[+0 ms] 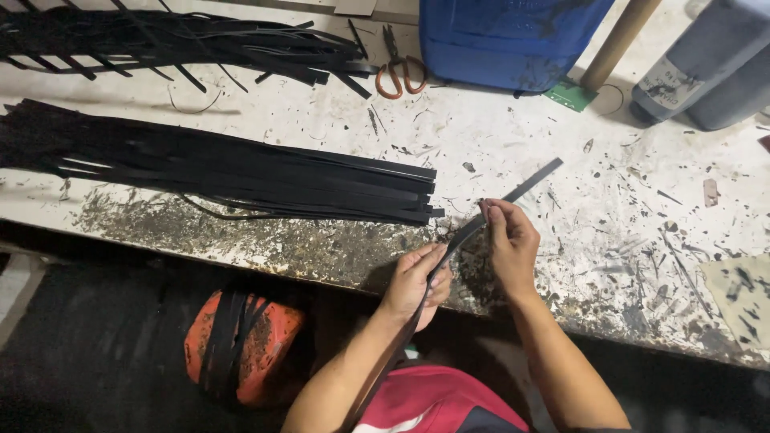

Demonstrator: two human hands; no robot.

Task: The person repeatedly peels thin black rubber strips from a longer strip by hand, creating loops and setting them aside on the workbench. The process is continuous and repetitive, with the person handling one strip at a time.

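A long black strip (525, 186) runs diagonally from my lap up over the stained white table (497, 136). My left hand (417, 282) grips the strip near the table's front edge. My right hand (509, 240) pinches the same strip a little higher, fingertips closed on it. The strip's free end points up and to the right. Just left of my hands lies a flat bundle of several black strips (241, 172), ends squared off beside my right hand.
A second, looser pile of black strips (176, 44) lies at the back left. Orange-handled scissors (399, 74), a blue container (505, 36), a cardboard tube (613, 44) and grey jugs (710, 64) stand at the back. An orange object draped with strips (241, 345) sits below the table.
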